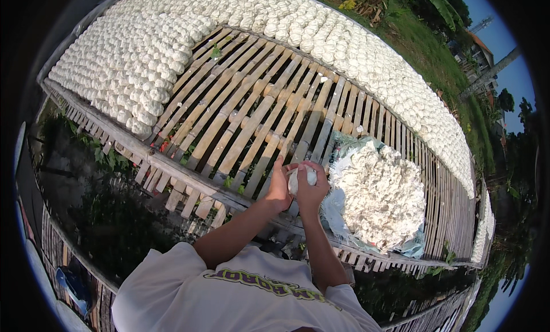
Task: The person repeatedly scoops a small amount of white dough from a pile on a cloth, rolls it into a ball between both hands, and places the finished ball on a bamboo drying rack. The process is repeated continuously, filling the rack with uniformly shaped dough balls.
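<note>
Between my two hands is a rounded white lump of doughy material, held over the near edge of a bamboo slat rack. My left hand cups it from the left side. Around its right side curl the fingers of my right hand. Just right of my hands, a heap of loose, crumbly white material lies on a pale blue-green woven sheet. Rows of similar white balls cover the rack's far left part.
A long band of white balls runs along the far side beyond a bamboo rail. The rack's front rail crosses before my body. Grass and trees lie beyond. A blue object rests on slats at lower left.
</note>
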### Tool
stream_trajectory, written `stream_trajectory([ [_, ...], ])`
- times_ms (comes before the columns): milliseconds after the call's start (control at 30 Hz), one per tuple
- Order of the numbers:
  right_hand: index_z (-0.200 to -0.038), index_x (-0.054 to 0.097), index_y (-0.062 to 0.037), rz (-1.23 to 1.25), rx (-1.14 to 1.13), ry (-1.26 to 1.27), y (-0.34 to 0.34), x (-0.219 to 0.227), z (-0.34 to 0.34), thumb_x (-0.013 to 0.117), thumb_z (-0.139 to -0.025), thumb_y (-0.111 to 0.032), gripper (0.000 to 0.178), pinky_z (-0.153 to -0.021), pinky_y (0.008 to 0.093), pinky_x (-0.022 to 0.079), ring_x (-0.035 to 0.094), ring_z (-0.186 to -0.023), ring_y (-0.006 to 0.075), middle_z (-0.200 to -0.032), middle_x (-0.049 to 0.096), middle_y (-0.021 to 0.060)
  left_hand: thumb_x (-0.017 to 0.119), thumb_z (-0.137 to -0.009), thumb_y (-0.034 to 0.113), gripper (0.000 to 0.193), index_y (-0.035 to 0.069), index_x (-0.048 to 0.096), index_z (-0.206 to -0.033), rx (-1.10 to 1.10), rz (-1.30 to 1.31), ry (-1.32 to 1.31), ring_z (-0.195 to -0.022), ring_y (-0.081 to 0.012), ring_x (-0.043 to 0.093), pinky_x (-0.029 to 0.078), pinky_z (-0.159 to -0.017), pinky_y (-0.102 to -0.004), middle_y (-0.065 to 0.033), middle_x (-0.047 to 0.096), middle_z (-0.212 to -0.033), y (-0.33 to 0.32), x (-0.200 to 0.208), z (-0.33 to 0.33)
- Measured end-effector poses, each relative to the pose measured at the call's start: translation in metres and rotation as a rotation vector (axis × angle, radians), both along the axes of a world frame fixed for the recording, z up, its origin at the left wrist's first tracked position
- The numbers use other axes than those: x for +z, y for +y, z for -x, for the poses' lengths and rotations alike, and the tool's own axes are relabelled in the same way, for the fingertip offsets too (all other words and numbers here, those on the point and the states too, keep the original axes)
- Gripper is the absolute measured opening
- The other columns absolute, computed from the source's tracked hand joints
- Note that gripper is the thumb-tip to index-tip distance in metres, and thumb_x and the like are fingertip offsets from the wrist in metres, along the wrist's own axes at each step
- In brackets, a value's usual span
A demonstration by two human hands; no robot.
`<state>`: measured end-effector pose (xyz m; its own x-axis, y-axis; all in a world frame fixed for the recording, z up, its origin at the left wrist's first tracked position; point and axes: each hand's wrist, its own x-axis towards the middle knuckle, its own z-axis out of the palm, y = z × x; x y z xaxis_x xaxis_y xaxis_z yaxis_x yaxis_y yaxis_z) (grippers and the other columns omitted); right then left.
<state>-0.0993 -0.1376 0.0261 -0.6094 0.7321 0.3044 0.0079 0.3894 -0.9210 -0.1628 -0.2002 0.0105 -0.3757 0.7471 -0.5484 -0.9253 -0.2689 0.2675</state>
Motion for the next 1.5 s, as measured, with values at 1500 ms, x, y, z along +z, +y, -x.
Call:
stream_trajectory([
  [1500, -0.119, 0.065, -0.0008, -0.152, 0.398, -0.182, -0.087, 0.002, 0.077, 0.090, -0.082, -0.033, 0.055, -0.083, 0.0393, 0.058, 0.073, -0.091, 0.0307, -0.103, 0.073, 0.0143, 0.043, -0.107, 0.062, 0.063, 0.005, 0.065, -0.122, -0.036, -0.277, -0.153, -0.097, -0.0286, 0.074, 0.059, -0.091, -0.0453, -0.0142, 0.074, -0.107, -0.121, -0.040, 0.115],
])
